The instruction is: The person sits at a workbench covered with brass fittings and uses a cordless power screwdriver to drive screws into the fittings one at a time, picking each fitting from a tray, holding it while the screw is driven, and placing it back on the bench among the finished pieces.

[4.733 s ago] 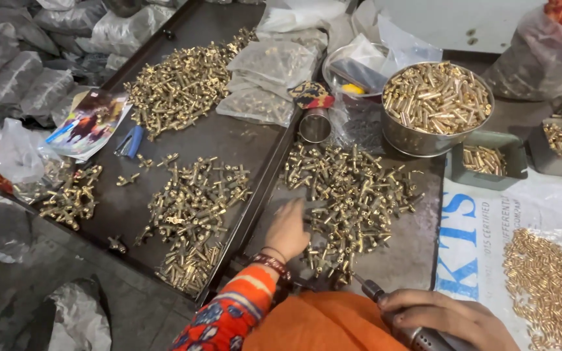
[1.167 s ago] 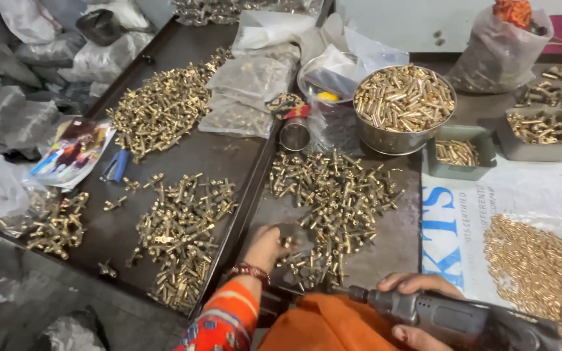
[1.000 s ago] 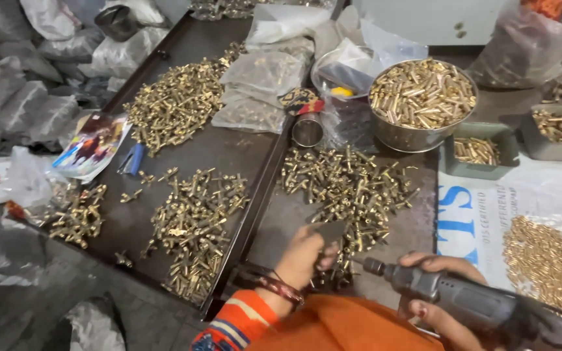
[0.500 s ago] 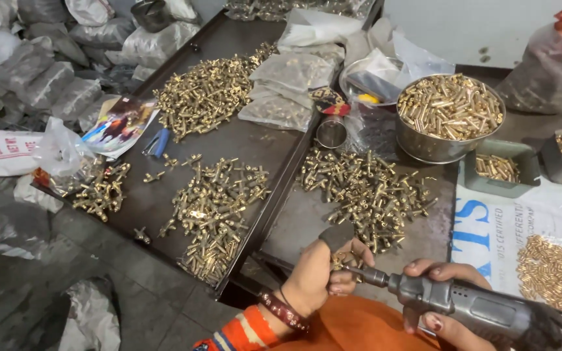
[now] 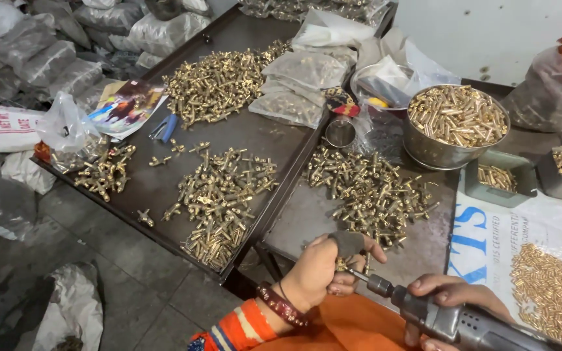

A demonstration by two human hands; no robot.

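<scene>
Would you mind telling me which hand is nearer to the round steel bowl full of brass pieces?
The left. The left hand sits below and to the left of the steel bowl, beside the brass pile; the right hand, gripping the power tool, lies lower, almost straight beneath it.

A: What does the left hand [image 5: 320, 272] hold?

B: A small brass piece [image 5: 342, 264], mostly hidden behind the fingers [image 5: 348, 244]; its shape can't be told.

A: And the tool [image 5: 463, 322]?

B: Its rear is cut off by the bottom edge, and the right hand [image 5: 447, 300] partly too. The bag [image 5: 557, 81] runs off the right edge.
</scene>
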